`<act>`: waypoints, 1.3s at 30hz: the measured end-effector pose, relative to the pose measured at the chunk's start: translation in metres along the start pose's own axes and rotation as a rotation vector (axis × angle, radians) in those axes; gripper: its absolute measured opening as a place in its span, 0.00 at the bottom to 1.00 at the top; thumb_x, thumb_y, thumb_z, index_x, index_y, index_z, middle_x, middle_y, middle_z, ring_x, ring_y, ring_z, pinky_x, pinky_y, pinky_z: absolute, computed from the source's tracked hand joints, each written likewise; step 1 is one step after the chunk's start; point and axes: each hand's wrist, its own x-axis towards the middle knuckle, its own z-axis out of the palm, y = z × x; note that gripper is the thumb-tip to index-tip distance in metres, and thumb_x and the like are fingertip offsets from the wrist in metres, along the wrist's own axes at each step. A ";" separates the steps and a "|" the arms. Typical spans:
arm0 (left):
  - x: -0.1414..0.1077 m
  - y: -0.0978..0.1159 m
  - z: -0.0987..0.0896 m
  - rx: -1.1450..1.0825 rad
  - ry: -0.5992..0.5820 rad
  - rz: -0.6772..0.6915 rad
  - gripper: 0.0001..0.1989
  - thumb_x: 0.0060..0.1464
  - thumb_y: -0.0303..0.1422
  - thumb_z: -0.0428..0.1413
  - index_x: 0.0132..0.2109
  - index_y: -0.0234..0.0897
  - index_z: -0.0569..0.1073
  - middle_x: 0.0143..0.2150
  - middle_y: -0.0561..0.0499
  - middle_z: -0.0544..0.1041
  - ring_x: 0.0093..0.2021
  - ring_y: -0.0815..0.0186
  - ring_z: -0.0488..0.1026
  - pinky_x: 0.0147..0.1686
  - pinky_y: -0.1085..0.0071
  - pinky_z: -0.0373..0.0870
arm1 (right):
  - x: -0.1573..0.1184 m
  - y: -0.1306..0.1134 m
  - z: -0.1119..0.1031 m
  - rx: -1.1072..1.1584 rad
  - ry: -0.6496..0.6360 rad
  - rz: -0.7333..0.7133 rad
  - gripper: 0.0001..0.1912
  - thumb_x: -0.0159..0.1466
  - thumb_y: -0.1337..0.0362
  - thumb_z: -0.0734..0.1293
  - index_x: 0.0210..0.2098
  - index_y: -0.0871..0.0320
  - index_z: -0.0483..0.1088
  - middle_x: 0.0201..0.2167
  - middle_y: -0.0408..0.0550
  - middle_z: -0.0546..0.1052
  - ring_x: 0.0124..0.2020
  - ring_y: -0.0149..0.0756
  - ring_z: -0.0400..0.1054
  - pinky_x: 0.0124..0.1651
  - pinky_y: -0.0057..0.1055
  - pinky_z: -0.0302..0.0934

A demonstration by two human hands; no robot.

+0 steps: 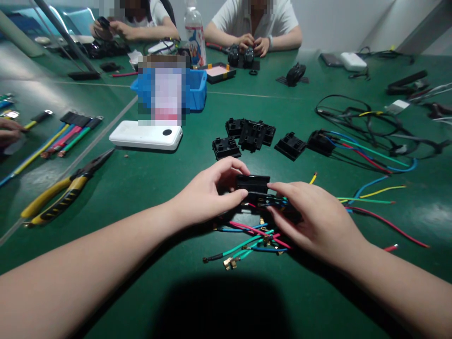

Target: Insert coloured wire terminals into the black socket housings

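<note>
My left hand point(215, 188) is closed around the left side of a black plastic housing point(254, 182), thumb in front and fingers behind. From the right, my right hand point(307, 212) closes on the same housing and the wires at its lower edge; its fingers partly hide them. Brass terminals show at the housing's underside. Below lies a loose pile of red, blue and green wires point(247, 247) with brass crimp terminals point(231, 263). More coloured wires point(374, 200) stick out to the right, past my right hand.
Several black plastic housings point(254, 134) lie ahead, and one wired housing point(321, 141) is at their right. Long-nose pliers point(67, 188), a white power bank point(146, 135) and a blue bin point(196, 92) are on the left. Black cables point(381, 122) tangle at right. Two people sit opposite.
</note>
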 end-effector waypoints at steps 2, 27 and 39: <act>-0.002 0.000 0.002 0.033 -0.002 0.049 0.15 0.53 0.28 0.55 0.48 0.37 0.64 0.40 0.51 0.72 0.41 0.69 0.72 0.42 0.71 0.70 | -0.001 0.000 0.000 -0.022 -0.009 -0.005 0.18 0.64 0.64 0.63 0.52 0.62 0.63 0.38 0.53 0.76 0.35 0.41 0.68 0.35 0.36 0.61; -0.007 0.004 0.009 0.169 -0.013 0.065 0.23 0.52 0.23 0.50 0.55 0.41 0.60 0.49 0.49 0.70 0.48 0.63 0.70 0.44 0.70 0.69 | -0.002 0.002 0.004 -0.082 0.062 -0.122 0.18 0.66 0.67 0.61 0.54 0.69 0.64 0.29 0.49 0.71 0.28 0.37 0.59 0.30 0.33 0.52; -0.007 0.006 0.008 0.123 -0.043 0.024 0.24 0.55 0.27 0.50 0.59 0.43 0.56 0.47 0.49 0.70 0.44 0.65 0.72 0.44 0.68 0.70 | -0.001 0.001 0.003 -0.039 0.029 -0.080 0.19 0.66 0.67 0.61 0.55 0.68 0.64 0.30 0.49 0.71 0.29 0.37 0.61 0.32 0.34 0.54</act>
